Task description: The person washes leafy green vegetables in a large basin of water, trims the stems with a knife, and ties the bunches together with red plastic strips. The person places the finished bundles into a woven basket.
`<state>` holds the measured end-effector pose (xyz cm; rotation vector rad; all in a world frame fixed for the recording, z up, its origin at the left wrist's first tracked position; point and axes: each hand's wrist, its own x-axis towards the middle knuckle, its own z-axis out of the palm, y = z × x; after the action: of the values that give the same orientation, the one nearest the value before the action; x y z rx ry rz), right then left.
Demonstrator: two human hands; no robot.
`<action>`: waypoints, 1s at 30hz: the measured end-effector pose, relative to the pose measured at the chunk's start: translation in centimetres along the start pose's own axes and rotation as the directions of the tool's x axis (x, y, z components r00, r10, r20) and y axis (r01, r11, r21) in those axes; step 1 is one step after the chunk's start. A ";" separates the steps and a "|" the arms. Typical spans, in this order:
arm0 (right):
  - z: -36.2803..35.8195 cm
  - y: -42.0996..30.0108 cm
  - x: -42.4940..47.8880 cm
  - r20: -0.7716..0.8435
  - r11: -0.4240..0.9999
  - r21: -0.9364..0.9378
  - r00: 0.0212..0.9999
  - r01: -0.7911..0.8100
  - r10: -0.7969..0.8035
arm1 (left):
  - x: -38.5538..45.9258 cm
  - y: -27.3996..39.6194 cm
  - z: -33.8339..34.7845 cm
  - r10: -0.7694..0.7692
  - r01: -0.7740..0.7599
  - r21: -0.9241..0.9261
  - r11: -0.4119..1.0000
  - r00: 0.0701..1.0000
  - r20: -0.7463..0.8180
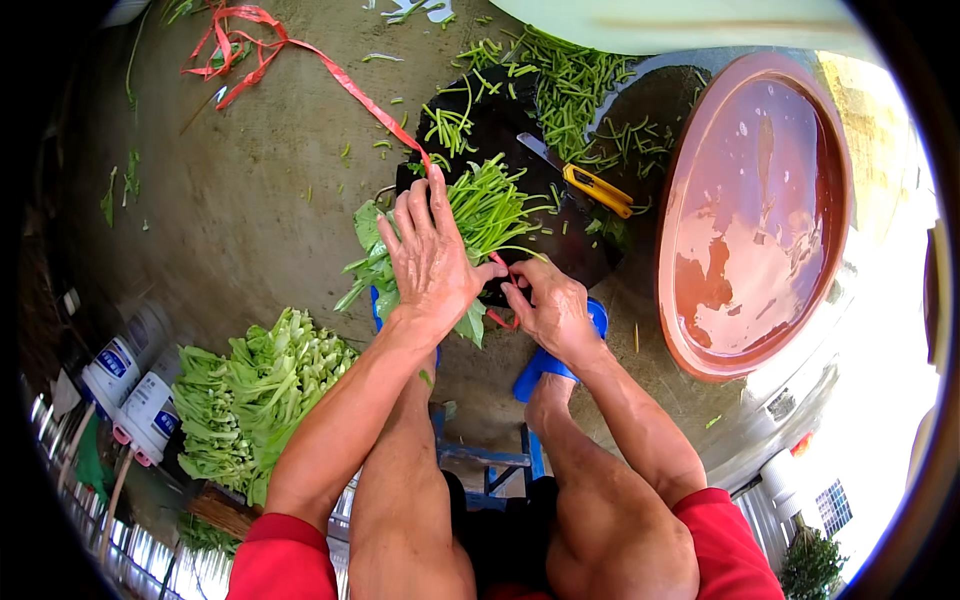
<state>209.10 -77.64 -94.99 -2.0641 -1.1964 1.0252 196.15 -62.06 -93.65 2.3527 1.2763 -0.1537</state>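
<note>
A bundle of long-stemmed leafy greens lies in front of me on a dark board, cut stems pointing up and right. My left hand rests across the bundle with its fingers stretched out, hiding part of it. Its thumb reaches to the fingertips of my right hand. Between the right thumb and fingers is pinched a red plastic strip, whose short end hangs below. The strip's long part runs from my left fingertips to a loose tangle at the upper left. A yellow utility knife, blade out, lies beyond the bundle.
Cut stem pieces are heaped past the board. On the right stands a reddish-brown oval basin holding water. A pile of leafy lettuce-like greens sits at the left, beside white buckets. My feet in blue slippers flank the bundle.
</note>
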 end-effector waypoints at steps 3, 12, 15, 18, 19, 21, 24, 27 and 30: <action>-1.6 0.1 -3.2 0.098 0.992 0.019 0.988 -0.125 0.123 | -0.5 -0.5 -1.5 -0.036 0.040 -0.020 0.999 0.986 0.161; -8.3 7.9 -29.9 -0.157 0.688 0.385 0.691 -0.615 0.705 | -1.2 -0.3 -11.1 0.013 -0.013 -0.004 1.000 0.988 0.153; -7.8 6.8 -42.7 -0.128 0.484 0.382 0.474 -0.787 0.871 | -2.1 -4.8 -16.7 0.198 -0.176 -0.192 0.965 0.975 0.099; -4.3 8.7 -60.6 -0.243 0.329 0.359 0.253 -0.874 0.937 | -1.3 -6.5 -20.4 0.204 -0.016 -0.491 0.871 0.921 0.332; -2.6 8.7 -65.4 -0.274 0.291 0.347 0.200 -0.892 0.941 | -1.6 -7.3 -21.9 0.232 -0.041 -0.488 0.872 0.912 0.337; 0.6 7.6 -73.2 -0.166 0.044 0.527 -0.052 -0.848 0.985 | -4.7 -5.2 -25.3 0.179 0.021 -0.499 0.867 0.919 0.351; 8.7 6.8 -80.0 0.040 -0.205 0.771 -0.277 -0.602 0.960 | -0.7 -10.5 -29.8 0.312 -0.130 -0.517 0.846 0.907 0.282; 15.6 4.7 -84.4 0.207 -0.382 0.804 -0.388 -0.455 0.898 | -3.7 -4.6 -31.2 0.098 0.066 -0.476 0.877 0.945 0.312; 21.4 4.8 -83.6 0.365 -0.490 0.819 -0.387 -0.299 0.847 | -1.4 0.5 -32.1 0.099 -0.010 -0.357 0.934 0.968 0.232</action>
<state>167.31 -152.21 -82.02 -1.7360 1.7794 0.7275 192.04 -49.17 -64.47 1.9875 1.0201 -0.1765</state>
